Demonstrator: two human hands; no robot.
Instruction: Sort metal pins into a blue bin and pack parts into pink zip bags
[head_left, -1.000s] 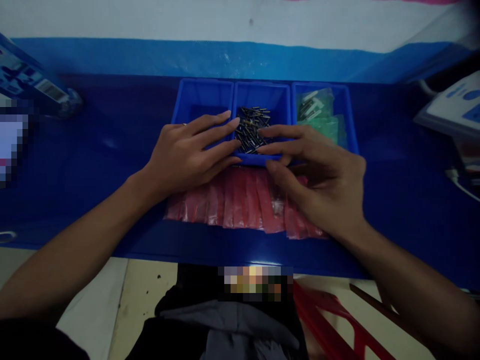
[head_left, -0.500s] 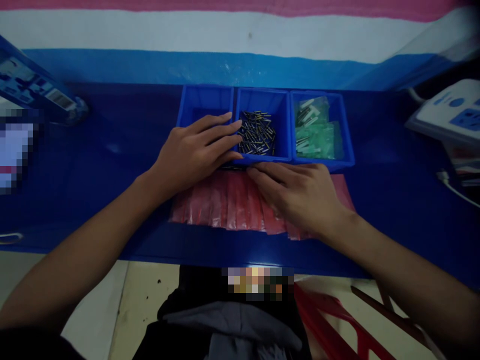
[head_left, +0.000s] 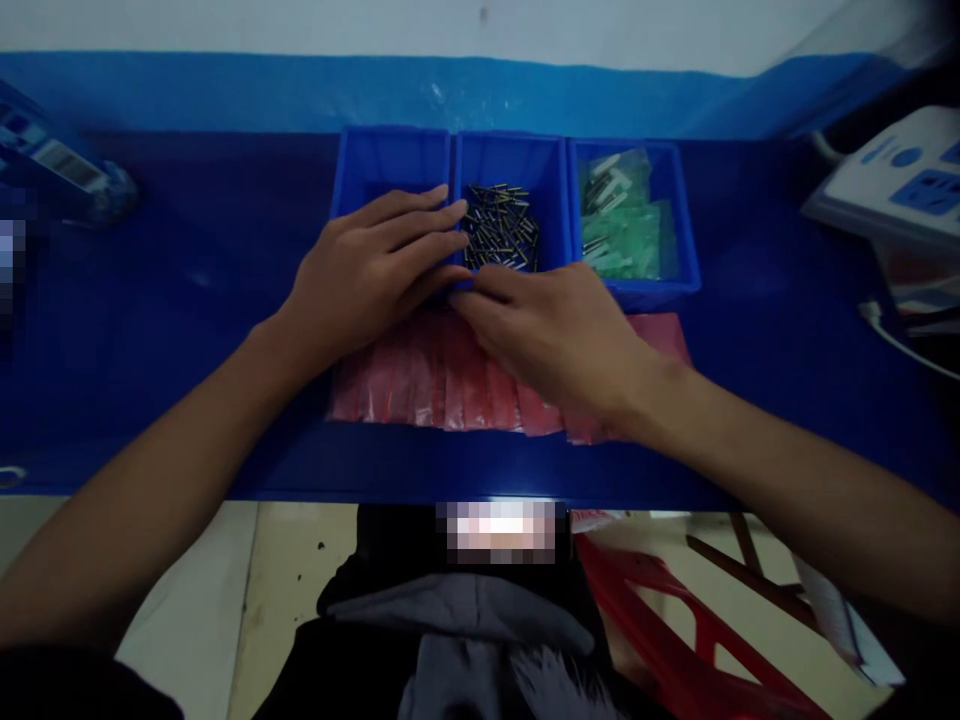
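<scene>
My left hand (head_left: 367,260) lies with stretched fingers across the front of the left blue bin (head_left: 394,140), its fingertips at the near left edge of the middle blue bin (head_left: 551,200). That middle bin holds a heap of small thin metal pins (head_left: 499,230), dark with brassy and silvery parts. My right hand (head_left: 555,330) is closed at the middle bin's front rim, thumb and fingers together beside my left thumb. Whatever it may hold is hidden. Beneath both hands lies a row of overlapping pink-red plastic bags (head_left: 457,390).
The right blue bin (head_left: 686,250) contains green-tinted clear bags (head_left: 630,240) with small parts. A white power strip (head_left: 900,170) and a cable (head_left: 911,345) are at the right. A blue printed box (head_left: 60,160) stands at the left. Below the table edge is a red stool (head_left: 675,610).
My right hand has moved left along the middle bin's front rim, close to my left thumb. The left hand stays stretched over the bins. The whole view has shifted slightly.
</scene>
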